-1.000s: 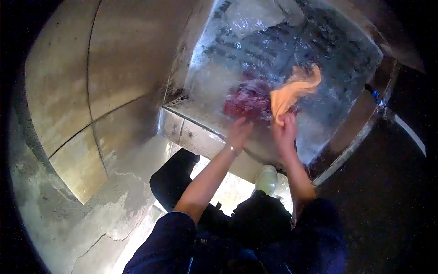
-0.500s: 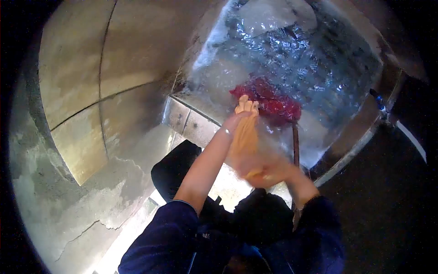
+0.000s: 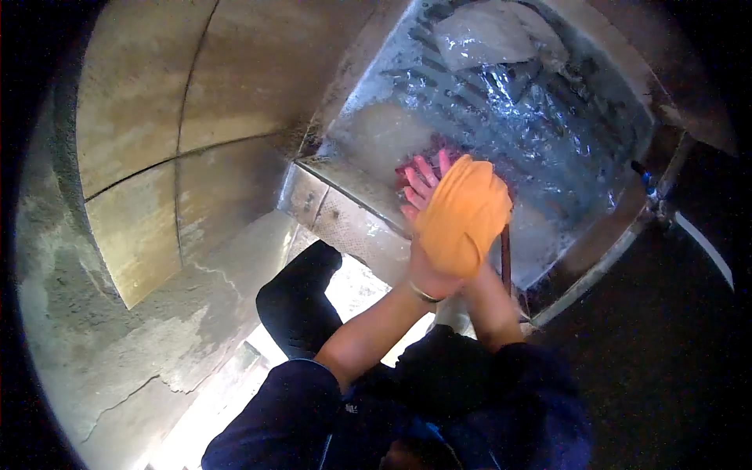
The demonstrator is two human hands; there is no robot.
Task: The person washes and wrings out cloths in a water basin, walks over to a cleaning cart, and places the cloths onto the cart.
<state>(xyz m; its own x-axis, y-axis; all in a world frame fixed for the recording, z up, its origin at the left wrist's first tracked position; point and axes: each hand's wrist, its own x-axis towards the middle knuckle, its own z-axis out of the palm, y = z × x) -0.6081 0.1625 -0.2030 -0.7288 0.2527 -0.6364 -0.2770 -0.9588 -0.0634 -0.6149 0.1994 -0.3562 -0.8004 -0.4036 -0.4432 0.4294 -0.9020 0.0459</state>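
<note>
A smooth orange cloth (image 3: 464, 215) covers most of my left hand (image 3: 433, 274), whose wrist carries a thin band. The fingers of that hand are hidden under the cloth. My right hand (image 3: 423, 182) reaches behind the cloth, and its pinkish fingers stick out spread on the left side. The palm is out of sight. Just beyond the fingers, a dark red cloth (image 3: 442, 145) lies in the water, mostly covered by my hands.
The basin (image 3: 345, 192) has a raised tiled edge and rippling water (image 3: 540, 133). A pale cloth-like bundle (image 3: 486, 35) lies at the far end. A tap with a blue handle (image 3: 648, 178) stands at the right. A tiled wall (image 3: 251, 86) rises at the left.
The orange cloth was stretched lengthwise between my hands; now it is gathered over my left hand. My right hand has moved forward and left, its fingers spread, and the red cloth is more hidden.
</note>
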